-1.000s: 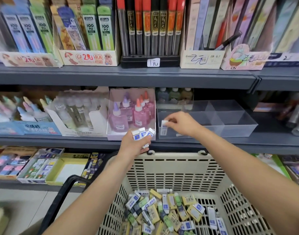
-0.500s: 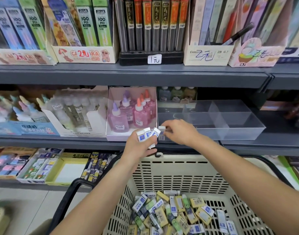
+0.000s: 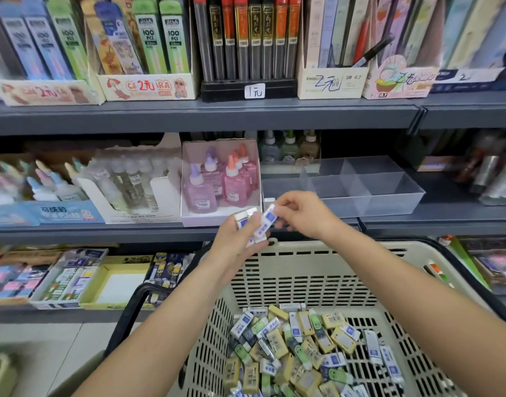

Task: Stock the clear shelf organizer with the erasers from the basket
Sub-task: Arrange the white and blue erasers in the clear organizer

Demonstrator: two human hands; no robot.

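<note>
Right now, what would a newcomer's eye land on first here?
The hands meeting mid-frame: the left hand grips a few blue-and-white erasers, and the right hand pinches one eraser beside them. Below, the cream basket holds a heap of loose erasers; behind the hands, the clear shelf organizer on the middle shelf looks almost unfilled.

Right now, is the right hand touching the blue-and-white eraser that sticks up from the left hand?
Touching. The head view shows the right hand pinching the upper end of the blue-and-white eraser, whose lower end sits in the left hand.
</note>
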